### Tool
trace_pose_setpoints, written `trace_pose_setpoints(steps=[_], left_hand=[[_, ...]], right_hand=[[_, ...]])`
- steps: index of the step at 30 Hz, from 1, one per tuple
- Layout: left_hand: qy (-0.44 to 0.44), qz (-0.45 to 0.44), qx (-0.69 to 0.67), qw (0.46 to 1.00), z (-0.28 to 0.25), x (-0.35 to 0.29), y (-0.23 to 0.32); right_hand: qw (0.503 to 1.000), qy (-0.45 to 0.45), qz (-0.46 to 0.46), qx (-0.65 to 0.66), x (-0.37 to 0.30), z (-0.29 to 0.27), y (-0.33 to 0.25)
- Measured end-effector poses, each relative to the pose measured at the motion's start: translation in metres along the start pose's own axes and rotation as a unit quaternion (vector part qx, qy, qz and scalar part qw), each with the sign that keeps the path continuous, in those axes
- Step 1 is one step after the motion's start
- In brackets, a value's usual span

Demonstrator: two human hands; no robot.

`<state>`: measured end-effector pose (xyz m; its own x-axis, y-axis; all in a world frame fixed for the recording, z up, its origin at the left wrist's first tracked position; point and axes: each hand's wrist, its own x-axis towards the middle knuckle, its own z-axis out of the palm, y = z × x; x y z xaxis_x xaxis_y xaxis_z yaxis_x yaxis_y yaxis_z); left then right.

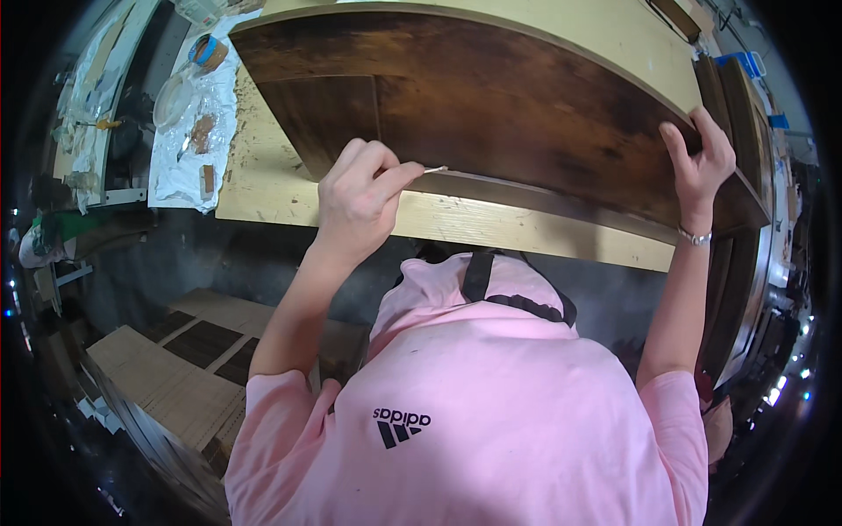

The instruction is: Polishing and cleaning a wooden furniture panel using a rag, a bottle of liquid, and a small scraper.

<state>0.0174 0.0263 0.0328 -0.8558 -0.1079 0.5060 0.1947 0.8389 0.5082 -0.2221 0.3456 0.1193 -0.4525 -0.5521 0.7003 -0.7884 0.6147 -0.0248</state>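
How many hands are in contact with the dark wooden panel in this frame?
1. The right hand grips the dark wooden panel at its right edge. The left hand holds a small white swab whose tip meets the panel's front edge.

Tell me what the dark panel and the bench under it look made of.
Dark panel: looks like wood or wood-grain laminate, stained brown, matte; mottled grain shows. Bench: pale, unfinished wood by its light grain and scuffs.

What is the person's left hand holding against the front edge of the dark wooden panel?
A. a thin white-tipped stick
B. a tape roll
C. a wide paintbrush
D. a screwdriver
A: the left hand pinches a thin white-tipped stick at the dark wooden panel's edge.
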Motion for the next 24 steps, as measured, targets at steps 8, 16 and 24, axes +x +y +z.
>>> trace_pose_setpoints(steps=[8, 16, 24], left_hand=[[-0.033, 0.033, 0.098, 0.994, 0.03, 0.011, 0.012], [-0.06, 0.042, 0.11, 0.991, 0.038, 0.019, 0.014], [-0.081, 0.04, 0.121, 0.988, 0.037, 0.025, 0.013]], right_hand=[[0.998, 0.048, -0.026, 0.017, 0.006, 0.021, 0.014], [0.999, 0.044, -0.006, 0.01, 0.009, 0.033, 0.019], [0.999, 0.033, 0.001, -0.002, 0.012, 0.036, 0.02]])
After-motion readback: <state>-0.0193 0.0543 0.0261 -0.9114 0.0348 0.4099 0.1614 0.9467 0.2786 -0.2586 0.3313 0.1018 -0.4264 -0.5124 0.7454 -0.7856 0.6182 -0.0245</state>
